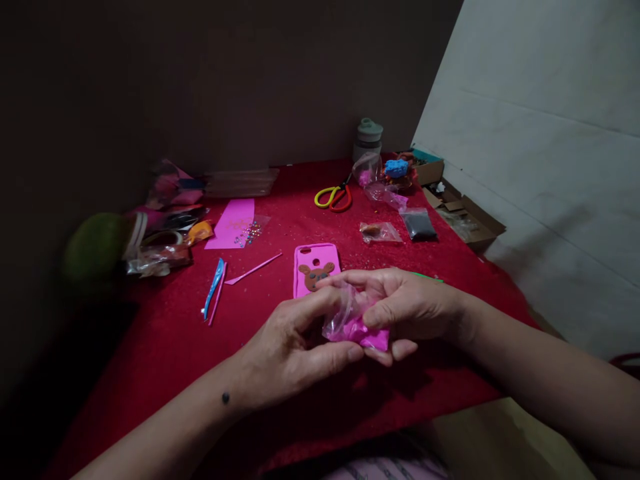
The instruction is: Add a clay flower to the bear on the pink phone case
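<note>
Both my hands meet over the front of the red table (165, 340). My left hand (290, 350) and my right hand (407, 310) pinch a small clear plastic bag of pink clay (353, 327) between them, fingers closed on it. Just behind the hands lies a pink phone case (315, 265) with a brown bear-like figure on it, partly hidden by my fingers.
Blue and pink modelling tools (215, 290) lie at the left. A pink sheet with small gems (234, 223), yellow-and-red scissors (334, 196), small bags of clay (417, 223), a grey bottle (369, 138), a cardboard box (465, 217) and a cluttered pile (160, 240) ring the table.
</note>
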`<state>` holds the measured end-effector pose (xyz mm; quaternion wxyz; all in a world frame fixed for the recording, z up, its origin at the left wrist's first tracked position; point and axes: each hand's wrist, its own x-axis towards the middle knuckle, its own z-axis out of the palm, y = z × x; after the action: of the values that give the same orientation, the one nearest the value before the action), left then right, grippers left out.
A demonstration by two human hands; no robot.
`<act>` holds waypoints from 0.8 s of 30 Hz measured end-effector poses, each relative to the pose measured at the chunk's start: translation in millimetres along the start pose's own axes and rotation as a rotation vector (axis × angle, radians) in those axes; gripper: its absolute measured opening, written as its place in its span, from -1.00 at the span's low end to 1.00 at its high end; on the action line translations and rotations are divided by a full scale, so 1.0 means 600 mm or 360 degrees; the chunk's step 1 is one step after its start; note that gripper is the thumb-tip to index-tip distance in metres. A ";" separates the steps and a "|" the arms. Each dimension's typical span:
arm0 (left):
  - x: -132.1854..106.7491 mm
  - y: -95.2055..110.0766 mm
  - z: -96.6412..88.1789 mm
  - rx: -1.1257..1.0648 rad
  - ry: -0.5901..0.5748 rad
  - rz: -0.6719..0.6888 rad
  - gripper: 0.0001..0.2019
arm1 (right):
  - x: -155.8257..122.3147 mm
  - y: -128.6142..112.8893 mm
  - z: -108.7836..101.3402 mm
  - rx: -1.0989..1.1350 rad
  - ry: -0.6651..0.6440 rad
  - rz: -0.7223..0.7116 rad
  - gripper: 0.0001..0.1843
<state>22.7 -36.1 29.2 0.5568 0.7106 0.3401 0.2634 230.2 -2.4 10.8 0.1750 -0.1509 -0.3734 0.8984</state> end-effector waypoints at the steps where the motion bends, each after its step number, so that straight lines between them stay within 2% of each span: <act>1: 0.000 -0.001 0.000 0.0009 -0.0007 -0.0004 -0.82 | 0.000 -0.001 0.000 -0.0005 -0.0004 0.0002 -0.29; 8: 0.002 -0.003 0.001 -0.0062 0.0033 0.0016 -0.72 | 0.001 -0.006 0.002 -0.0048 0.0039 -0.0056 -0.33; 11: 0.004 0.001 -0.002 -0.0060 -0.0008 0.0025 -0.68 | 0.001 -0.005 0.001 -0.0048 0.0032 -0.0019 -0.30; 16: 0.005 0.005 -0.007 0.0062 -0.0078 -0.0004 -0.76 | 0.000 -0.006 0.003 -0.0048 0.0053 0.0021 -0.29; 19: 0.003 0.003 -0.006 0.0138 -0.0044 -0.0030 -0.80 | -0.002 -0.009 0.006 -0.0112 0.0109 0.0032 -0.29; 24: 0.001 0.000 0.003 0.0035 0.0038 -0.0057 -0.84 | -0.003 -0.014 0.011 -0.0188 0.0154 0.0052 -0.23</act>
<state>24.6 -36.6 28.7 0.5494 0.7073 0.3622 0.2583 230.8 -1.8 21.2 0.1690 -0.2101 -0.4143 0.8693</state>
